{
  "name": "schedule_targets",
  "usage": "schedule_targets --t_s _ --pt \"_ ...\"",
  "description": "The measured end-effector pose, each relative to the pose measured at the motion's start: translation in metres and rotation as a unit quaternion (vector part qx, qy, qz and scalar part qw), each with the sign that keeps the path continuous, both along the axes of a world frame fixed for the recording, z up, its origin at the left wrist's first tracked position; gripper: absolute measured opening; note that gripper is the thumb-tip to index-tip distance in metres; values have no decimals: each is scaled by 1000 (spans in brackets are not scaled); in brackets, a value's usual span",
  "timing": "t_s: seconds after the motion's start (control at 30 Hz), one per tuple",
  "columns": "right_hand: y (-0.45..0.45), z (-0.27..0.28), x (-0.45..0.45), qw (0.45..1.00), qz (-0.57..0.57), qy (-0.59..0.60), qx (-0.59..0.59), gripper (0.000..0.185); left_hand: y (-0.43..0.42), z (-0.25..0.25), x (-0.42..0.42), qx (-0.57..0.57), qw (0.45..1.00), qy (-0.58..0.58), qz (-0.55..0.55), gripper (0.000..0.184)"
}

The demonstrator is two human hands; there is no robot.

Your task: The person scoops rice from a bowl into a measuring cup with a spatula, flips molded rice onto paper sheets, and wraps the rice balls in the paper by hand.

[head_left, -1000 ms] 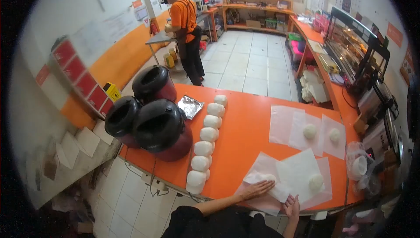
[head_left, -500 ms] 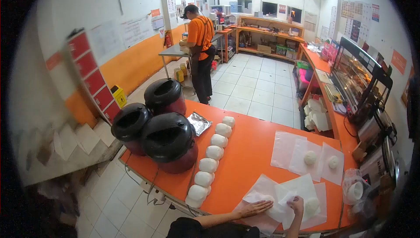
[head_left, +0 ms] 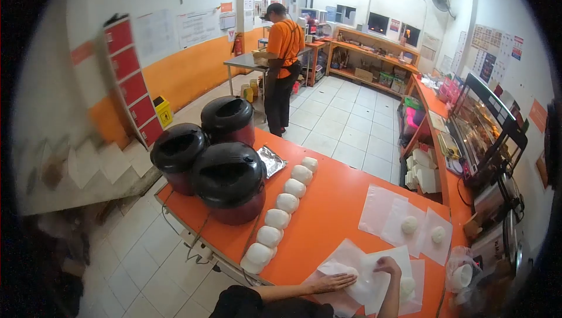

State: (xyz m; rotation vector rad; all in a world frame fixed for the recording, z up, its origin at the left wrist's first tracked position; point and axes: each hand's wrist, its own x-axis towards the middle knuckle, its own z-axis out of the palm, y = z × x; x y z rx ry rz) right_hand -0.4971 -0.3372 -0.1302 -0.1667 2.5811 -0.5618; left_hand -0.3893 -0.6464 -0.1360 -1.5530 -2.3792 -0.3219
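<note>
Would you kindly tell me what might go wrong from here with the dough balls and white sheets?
The left hand lies flat on a white sheet, so pressing hard might flatten any dough beneath. The right hand is among overlapping sheets, so a pull could drag the nearby dough ball. The row of dough balls ends close to the edge of the orange table, so a bump might knock one off.

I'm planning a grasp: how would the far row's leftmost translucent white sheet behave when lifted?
The translucent, white, rectangular sheet is probably floppy and light, since orange shows through. It may drag the neighbouring white sheet, as they overlap.
</note>
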Motion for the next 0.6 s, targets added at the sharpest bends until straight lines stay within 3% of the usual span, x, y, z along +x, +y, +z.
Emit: schedule_targets --t_s 0.13,0.27,0.33,0.37,0.4,0.53,0.6 --pt "-54 22 1 985 -7 142 -94 30 7 -24 -2 23 1000 21 1 53" --pt "-77 33 15 967 -27 219 -128 19 30 -49 -6 163 983 87 1 53" --pt "-69 22 29 942 51 290 -161 16 27 -59 -13 224 965 136 21 54" --pt "-58 -6 34 951 -23 201 -232 20 20 -59 -11 214 971 96 37 49" --pt "-71 3 42 948 23 219 -229 13 17 -56 -10 207 976 54 43 45" --pt "-101 14 79 961 32 182 -206 15 13 -17 -9 186 975 -119 -19 31" --pt "-106 15 89 964 29 173 -202 16 13 -18 -15 237 971 11 33 24"
